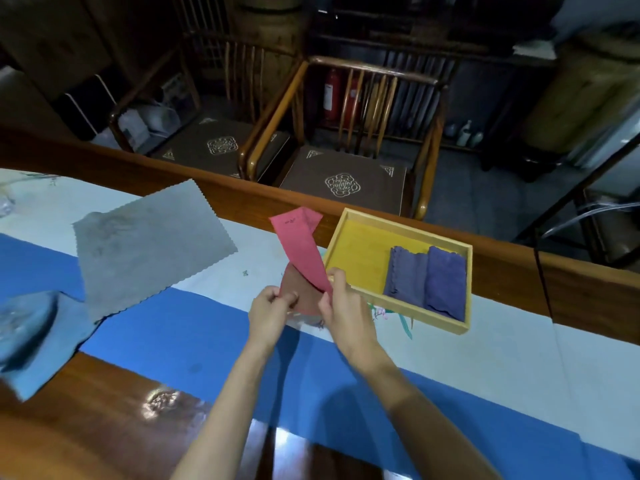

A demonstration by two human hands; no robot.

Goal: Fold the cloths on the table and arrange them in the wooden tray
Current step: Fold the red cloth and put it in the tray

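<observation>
Both hands work the red cloth (304,251) above the middle of the desk (86,427), just beside the near left corner of the wooden tray (408,230). The left hand (268,311) pinches the cloth's lower end with curled fingers. The right hand (341,303) pinches its right side, and a narrow folded strip stands up and leans toward the desk's far edge. Lifting it this way likely lets the edges line up before the next fold. The darker lower part seems to be a turned-under layer, though it lies in shadow.

The tray sits toward the far right edge. Two folded purple cloths (429,277) lie side by side in its right half, which leaves the yellow left half for more. A grey cloth (152,247) lies flat and unfolded toward the left, partly on the blue runner (194,337), probably next in line.
</observation>
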